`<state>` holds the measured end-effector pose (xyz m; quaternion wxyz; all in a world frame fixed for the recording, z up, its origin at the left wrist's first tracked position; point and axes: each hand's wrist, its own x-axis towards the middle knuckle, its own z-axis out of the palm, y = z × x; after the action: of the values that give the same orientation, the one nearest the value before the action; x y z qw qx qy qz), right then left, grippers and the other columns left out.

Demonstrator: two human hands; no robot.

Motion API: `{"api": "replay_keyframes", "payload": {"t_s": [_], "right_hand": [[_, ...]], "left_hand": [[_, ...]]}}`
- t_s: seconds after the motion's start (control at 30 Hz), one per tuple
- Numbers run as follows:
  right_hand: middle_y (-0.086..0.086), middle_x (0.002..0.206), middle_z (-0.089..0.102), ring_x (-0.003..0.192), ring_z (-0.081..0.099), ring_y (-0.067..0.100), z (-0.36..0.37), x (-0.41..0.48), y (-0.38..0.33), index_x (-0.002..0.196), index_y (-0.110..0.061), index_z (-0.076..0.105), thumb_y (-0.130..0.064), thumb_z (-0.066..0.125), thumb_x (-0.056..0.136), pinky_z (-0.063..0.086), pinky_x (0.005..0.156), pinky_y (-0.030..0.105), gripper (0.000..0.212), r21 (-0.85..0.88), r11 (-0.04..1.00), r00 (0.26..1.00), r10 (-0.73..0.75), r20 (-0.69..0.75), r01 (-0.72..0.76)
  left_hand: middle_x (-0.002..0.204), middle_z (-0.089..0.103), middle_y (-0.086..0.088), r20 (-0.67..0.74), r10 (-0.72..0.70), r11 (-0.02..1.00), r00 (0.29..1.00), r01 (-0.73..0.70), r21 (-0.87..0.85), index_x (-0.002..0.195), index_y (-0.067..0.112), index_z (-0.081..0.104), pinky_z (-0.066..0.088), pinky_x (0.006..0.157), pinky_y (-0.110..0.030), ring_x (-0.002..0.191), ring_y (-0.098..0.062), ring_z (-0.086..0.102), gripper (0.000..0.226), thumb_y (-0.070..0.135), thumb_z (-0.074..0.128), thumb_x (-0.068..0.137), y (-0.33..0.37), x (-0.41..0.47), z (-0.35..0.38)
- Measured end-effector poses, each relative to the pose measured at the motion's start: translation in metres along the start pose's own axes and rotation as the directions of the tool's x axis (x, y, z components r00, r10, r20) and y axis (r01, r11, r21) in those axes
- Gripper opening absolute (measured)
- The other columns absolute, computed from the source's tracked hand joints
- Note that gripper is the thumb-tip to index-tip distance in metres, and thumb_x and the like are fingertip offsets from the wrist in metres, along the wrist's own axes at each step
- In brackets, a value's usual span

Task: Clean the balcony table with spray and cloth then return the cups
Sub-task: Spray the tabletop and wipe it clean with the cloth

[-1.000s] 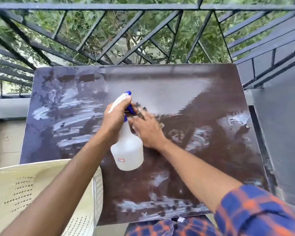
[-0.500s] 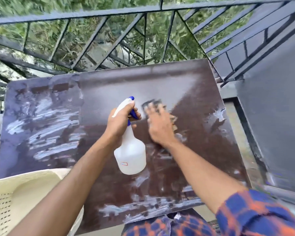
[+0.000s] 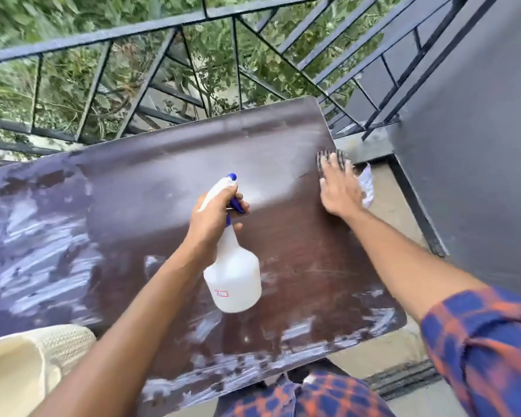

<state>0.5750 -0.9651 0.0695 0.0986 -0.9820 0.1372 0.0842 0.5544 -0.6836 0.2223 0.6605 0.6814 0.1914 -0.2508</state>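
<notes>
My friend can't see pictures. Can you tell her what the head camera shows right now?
A person wipes the far right edge of a dark brown table with a cloth under the right hand. The left hand holds a white spray bottle above the table. A metal railing and green leaves lie beyond.

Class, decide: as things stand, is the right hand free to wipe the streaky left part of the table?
Probably yes: the right hand presses the cloth at the table's right edge, but the left hand holding the spray bottle sits across its path.
</notes>
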Motion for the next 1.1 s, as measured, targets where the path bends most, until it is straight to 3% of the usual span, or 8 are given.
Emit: {"api": "replay_keyframes", "payload": {"t_s": [0.1,0.23,0.33,0.53,0.7,0.83,0.93,1.1], "right_hand": [[0.004,0.168,0.022,0.150,0.023,0.043,0.018,-0.020,-0.021,0.160,-0.021,0.027,-0.029,0.034,0.099,0.026,0.119,0.056,0.062,-0.055,0.984,0.985,-0.166,0.043,0.169],[-0.003,0.165,0.031,0.152,0.025,0.030,0.033,-0.094,0.000,0.156,-0.027,0.035,-0.031,0.038,0.101,0.026,0.121,0.048,0.056,-0.030,0.946,0.946,-0.323,-0.002,0.323],[-0.002,0.162,0.038,0.149,0.032,0.030,0.030,-0.122,0.048,0.153,-0.025,0.042,-0.029,0.043,0.101,0.031,0.119,0.049,0.053,0.030,0.979,0.979,-0.203,-0.036,0.204],[0.007,0.167,0.025,0.151,0.026,0.039,0.018,-0.026,0.069,0.158,-0.019,0.031,-0.034,0.024,0.101,0.026,0.122,0.053,0.060,0.171,0.981,0.996,-0.093,0.015,0.090],[0.004,0.167,0.026,0.148,0.031,0.038,0.016,-0.034,0.061,0.158,-0.019,0.032,-0.031,0.029,0.098,0.035,0.118,0.049,0.061,0.148,0.981,0.992,-0.122,-0.026,0.125],[-0.005,0.169,0.016,0.153,0.023,0.027,0.036,-0.115,0.088,0.160,-0.025,0.025,-0.035,0.026,0.103,0.029,0.122,0.041,0.058,0.208,0.973,0.995,-0.094,-0.044,0.101],[-0.010,0.170,0.008,0.153,0.025,0.025,0.045,-0.154,0.103,0.162,-0.031,0.016,-0.037,0.021,0.106,0.035,0.118,0.044,0.056,0.198,0.975,0.995,-0.100,-0.013,0.101],[-0.012,0.170,0.008,0.149,0.031,0.029,0.035,-0.105,0.089,0.161,-0.032,0.015,-0.037,0.022,0.102,0.042,0.111,0.051,0.060,0.188,0.976,0.994,-0.111,0.012,0.107]], "left_hand": [[0.086,0.066,-0.008,0.009,-0.011,1.000,1.000,0.011,0.025,0.088,0.017,0.059,0.046,0.064,-0.030,0.079,-0.014,0.070,0.024,0.034,0.051,0.102,-0.001,0.002,0.019],[0.087,0.066,-0.010,0.013,-0.008,0.998,1.000,0.007,0.056,0.090,0.015,0.060,0.048,0.066,-0.030,0.080,-0.014,0.069,0.023,0.033,0.051,0.102,-0.001,0.005,0.046],[0.086,0.067,-0.009,0.012,-0.011,0.999,1.000,0.010,0.050,0.087,0.016,0.060,0.048,0.066,-0.030,0.081,-0.014,0.069,0.025,0.034,0.051,0.102,-0.001,0.005,0.063],[0.084,0.067,-0.007,0.018,-0.017,0.998,1.000,0.016,0.067,0.084,0.016,0.060,0.046,0.068,-0.032,0.079,-0.012,0.070,0.026,0.034,0.051,0.102,-0.006,0.001,0.091],[0.087,0.066,-0.009,0.025,-0.039,0.998,0.999,0.038,0.053,0.089,0.015,0.059,0.046,0.069,-0.032,0.080,-0.012,0.070,0.023,0.033,0.052,0.101,-0.010,0.000,0.107],[0.083,0.068,-0.006,0.027,-0.042,0.999,0.999,0.041,0.034,0.086,0.017,0.059,0.045,0.071,-0.034,0.087,-0.018,0.071,0.024,0.034,0.052,0.101,-0.012,0.005,0.113],[0.080,0.069,-0.005,0.004,-0.051,0.999,0.999,0.051,0.014,0.087,0.016,0.061,0.045,0.072,-0.034,0.088,-0.020,0.071,0.024,0.035,0.054,0.100,-0.010,0.010,0.115],[0.068,0.067,0.005,-0.051,-0.058,0.997,0.997,0.056,-0.044,0.081,0.022,0.062,0.044,0.071,-0.033,0.079,-0.018,0.069,0.022,0.030,0.055,0.100,-0.004,0.019,0.112]]}}
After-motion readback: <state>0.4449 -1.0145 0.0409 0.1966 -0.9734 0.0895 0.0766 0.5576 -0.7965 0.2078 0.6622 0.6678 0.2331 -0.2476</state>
